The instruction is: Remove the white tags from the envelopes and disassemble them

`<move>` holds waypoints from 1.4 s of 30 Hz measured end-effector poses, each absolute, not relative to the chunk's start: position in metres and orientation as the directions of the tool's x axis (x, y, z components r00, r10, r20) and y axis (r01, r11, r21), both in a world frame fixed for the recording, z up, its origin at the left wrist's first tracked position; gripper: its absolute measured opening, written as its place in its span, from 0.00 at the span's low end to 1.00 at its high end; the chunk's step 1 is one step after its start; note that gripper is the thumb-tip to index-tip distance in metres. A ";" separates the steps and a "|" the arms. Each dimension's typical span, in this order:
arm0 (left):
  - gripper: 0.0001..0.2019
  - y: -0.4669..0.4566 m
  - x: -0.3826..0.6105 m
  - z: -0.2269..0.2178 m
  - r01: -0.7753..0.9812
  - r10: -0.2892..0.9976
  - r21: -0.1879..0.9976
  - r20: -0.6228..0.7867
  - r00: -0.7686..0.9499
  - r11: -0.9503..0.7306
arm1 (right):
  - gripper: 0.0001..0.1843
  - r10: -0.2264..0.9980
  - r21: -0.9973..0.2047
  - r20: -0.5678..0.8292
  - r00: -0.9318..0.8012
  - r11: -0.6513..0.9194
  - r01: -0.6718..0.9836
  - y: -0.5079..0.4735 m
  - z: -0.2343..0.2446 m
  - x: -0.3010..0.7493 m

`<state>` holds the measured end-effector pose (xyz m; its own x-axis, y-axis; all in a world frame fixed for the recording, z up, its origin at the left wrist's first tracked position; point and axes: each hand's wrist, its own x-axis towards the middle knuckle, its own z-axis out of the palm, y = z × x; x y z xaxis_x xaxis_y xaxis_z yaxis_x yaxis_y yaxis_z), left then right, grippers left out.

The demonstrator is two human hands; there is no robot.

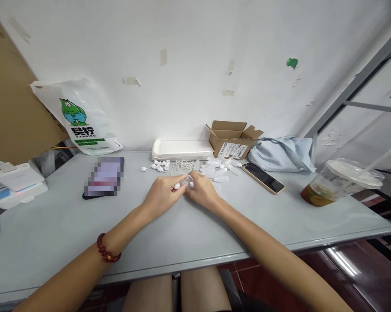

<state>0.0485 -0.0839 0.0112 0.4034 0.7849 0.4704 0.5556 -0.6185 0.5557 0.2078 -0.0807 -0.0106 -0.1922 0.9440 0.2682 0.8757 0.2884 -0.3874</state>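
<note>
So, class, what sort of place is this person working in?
Probably a small makeshift packing workstation: small white plastic parts scattered on a grey table, an open cardboard box, stacked white trays.

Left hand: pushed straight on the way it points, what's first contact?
The small white part pinched between the left hand and right hand; it touches that now. Past them, likely the tangle of white cord, though depth is unclear.

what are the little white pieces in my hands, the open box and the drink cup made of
The small white pieces, pinched by the left hand and right hand: likely moulded plastic, smooth and uniformly white. The open box: corrugated cardboard, matte brown, folded flaps. The drink cup: clear plastic, glossy, liquid showing through.
</note>
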 end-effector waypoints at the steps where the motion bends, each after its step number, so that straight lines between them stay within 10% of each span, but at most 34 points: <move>1: 0.14 -0.084 0.048 0.012 0.551 0.784 0.559 0.464 0.412 -0.620 | 0.08 0.943 -0.385 0.268 -0.197 0.292 0.875 -0.082 -0.010 0.207; 23: 0.10 -0.080 0.037 0.023 0.572 0.743 0.476 0.376 0.554 -0.668 | 0.15 0.917 -0.250 0.255 -0.305 0.368 0.896 -0.077 -0.007 0.213; 35: 0.20 -0.085 0.050 0.021 0.514 0.923 0.815 0.066 0.379 -0.269 | 0.16 0.946 -0.197 0.190 -0.263 0.299 0.934 -0.077 -0.008 0.209; 42: 0.13 -0.081 0.045 0.027 0.558 0.894 0.747 0.111 0.434 -0.363 | 0.17 0.959 -0.142 0.170 -0.226 0.251 0.958 -0.080 -0.004 0.207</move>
